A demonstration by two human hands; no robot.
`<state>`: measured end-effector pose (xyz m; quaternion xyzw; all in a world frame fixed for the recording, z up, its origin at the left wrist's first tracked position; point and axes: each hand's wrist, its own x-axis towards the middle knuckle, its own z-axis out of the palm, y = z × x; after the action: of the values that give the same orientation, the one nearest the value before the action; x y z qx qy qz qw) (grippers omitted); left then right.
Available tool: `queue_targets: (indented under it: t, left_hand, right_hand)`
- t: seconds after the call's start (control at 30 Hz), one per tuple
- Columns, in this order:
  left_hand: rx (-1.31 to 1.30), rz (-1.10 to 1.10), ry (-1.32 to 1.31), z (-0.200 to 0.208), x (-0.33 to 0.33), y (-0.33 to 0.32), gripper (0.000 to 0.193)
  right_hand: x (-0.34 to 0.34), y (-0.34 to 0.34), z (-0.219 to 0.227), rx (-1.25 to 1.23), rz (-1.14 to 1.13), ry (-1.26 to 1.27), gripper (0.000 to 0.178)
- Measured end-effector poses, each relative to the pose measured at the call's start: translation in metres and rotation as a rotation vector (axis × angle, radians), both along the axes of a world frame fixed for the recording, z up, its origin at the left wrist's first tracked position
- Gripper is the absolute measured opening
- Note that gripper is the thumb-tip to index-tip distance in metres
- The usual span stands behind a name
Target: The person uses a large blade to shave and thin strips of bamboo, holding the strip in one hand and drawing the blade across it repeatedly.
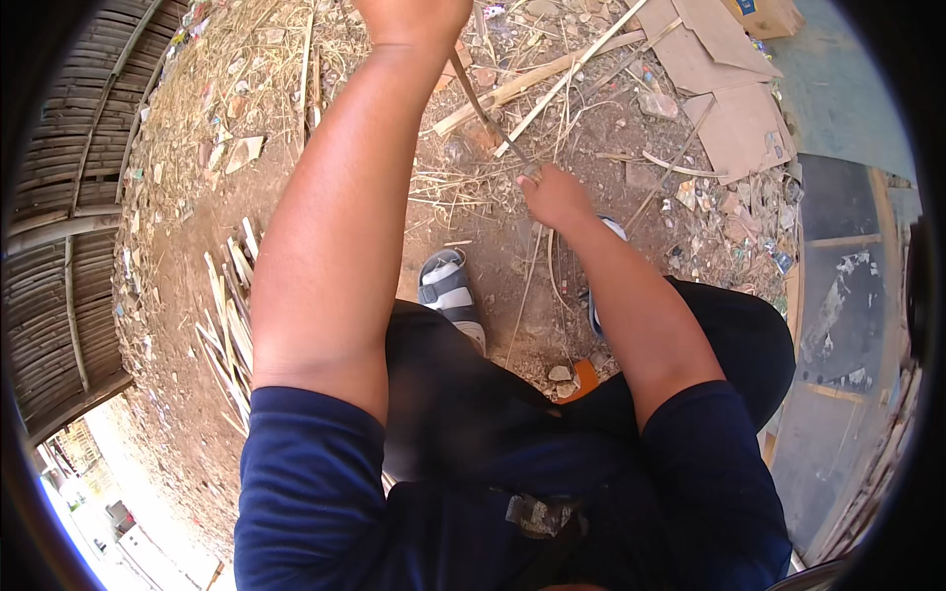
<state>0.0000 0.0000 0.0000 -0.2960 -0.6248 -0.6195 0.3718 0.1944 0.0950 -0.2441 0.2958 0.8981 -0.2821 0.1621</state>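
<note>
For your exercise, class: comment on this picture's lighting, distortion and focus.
Head view: the slatted wall bows toward the dark fisheye rim; the lower-left opening is washed out, with a bluish fringe; a hazy patch veils the dark trousers; the right hand looks fairly sharp; the left hand is cropped on top.

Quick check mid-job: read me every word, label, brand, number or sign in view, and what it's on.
No text can be read.
Box: blue-and-yellow mark, too small to read.
Cardboard: small faint mark near its edge, too small to make out.
Pale patch at the chest: too blurred to tell.
Strip: no text seen.
</note>
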Motion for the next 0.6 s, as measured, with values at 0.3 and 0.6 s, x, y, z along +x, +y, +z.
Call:
queue_targets:
  t: [0.3,0.6]
  left_hand:
    - [0.044,-0.056,-0.089,0.003,0.001,0.000,0.051]
    - [0.102,-0.063,-0.134,-0.002,-0.007,-0.007,0.049]
  right_hand:
    - [0.002,0.012,0.023,-0.695,-0.380,-0.003,0.059]
    - [-0.019,-0.008,0.065,-0.219,-0.148,0.266,0.059]
